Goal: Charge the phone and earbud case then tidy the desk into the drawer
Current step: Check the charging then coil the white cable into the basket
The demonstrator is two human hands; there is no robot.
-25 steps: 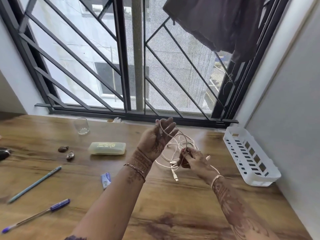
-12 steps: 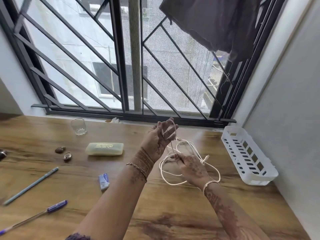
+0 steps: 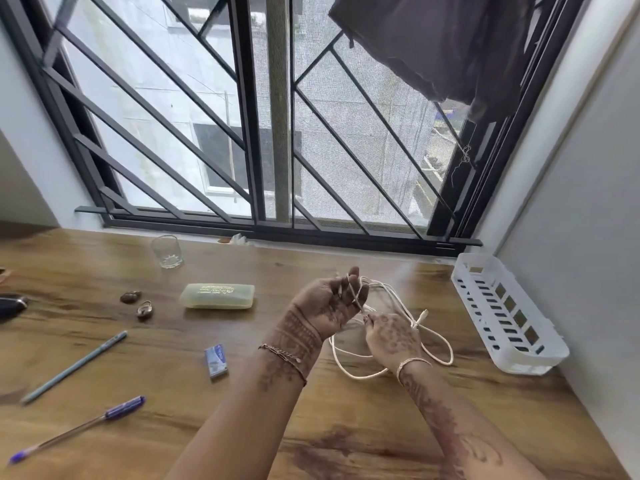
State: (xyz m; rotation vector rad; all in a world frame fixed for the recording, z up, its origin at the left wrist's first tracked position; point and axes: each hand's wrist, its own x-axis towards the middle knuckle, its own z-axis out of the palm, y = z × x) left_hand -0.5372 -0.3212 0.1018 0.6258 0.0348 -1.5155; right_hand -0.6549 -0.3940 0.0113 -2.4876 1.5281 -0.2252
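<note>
**Both hands on the white cable, right of the case**

Far left of the pale green case [image 3: 217, 296], a dark object [image 3: 12, 304] is cut off by the frame edge. A purple-capped clear pen [image 3: 79, 427] and a slim teal pen [image 3: 74, 367] lie slanted on the wood-grain desk [image 3: 346, 438], nearer the person than the case. Two small rounded brown pieces [image 3: 131, 296] sit just left of the case, and a clear glass [image 3: 167, 251] stands behind it by the window. The case is a smooth, translucent oblong with rounded corners. A small blue box [image 3: 215, 361] lies in front of it.

Right of the case, the left hand [image 3: 329, 303] is raised palm-up with its fingers curled, and thin strands of the cable [image 3: 436, 344] are wound round them. The right hand [image 3: 389, 336], just beside it, pinches the cord between thumb and fingertips. The rest of the cable lies in wide, loose loops on the desk under and right of the hands, with one plug end poking up.

Farthest right stands a white slotted plastic basket [image 3: 505, 313].

A second ago the cord was a tight bunch between the hands. It is now spread out, and the left hand has dropped closer to the right.
</note>
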